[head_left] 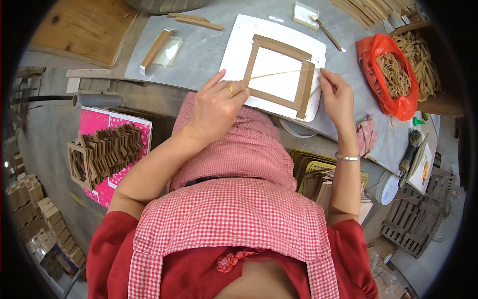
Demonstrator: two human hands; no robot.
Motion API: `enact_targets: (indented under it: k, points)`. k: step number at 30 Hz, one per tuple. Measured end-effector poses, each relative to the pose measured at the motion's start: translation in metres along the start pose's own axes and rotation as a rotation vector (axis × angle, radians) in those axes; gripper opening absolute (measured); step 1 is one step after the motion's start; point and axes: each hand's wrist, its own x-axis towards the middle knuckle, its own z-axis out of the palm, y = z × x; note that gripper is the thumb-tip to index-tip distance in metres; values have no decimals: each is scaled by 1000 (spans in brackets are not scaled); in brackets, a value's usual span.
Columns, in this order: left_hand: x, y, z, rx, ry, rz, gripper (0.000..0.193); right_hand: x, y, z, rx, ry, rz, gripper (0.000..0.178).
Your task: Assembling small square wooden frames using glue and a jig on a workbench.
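Observation:
A tan rubber band (pixel 279 74) runs taut across a brown wooden frame (pixel 282 47), which lies flat on a white board (pixel 234 47). My left hand (pixel 219 102) is at the frame's near left corner, its fingers closed on the band's left end and the forefinger raised. Over the board's right edge, my right hand (pixel 337 94) pinches the other end between thumb and forefinger. The right side of the frame looks like a wider strip, with what seems to be another stretch of band slanting over it.
A red plastic bag (pixel 368 65) of rubber bands stands at the right, beside a brush (pixel 328 35) and a pink cloth (pixel 366 135). Wooden strips (pixel 157 51) lie at the left of the grey table (pixel 209 45). Small frames (pixel 107 154) stand in a row on a pink-patterned board.

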Motion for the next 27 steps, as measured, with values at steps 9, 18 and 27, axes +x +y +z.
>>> enact_targets:
  k: [9,18,27]
  points:
    - [2,-1,-3,-51,-25,-6,17,76,-18,7,294,-305,194,30]
    - [0,-3,0,-62,22,-8,16,81,-77,21,-463,-342,-579,35]
    - [-1,-7,0,-101,30,-4,14,133,-95,63,-751,-450,-552,54]
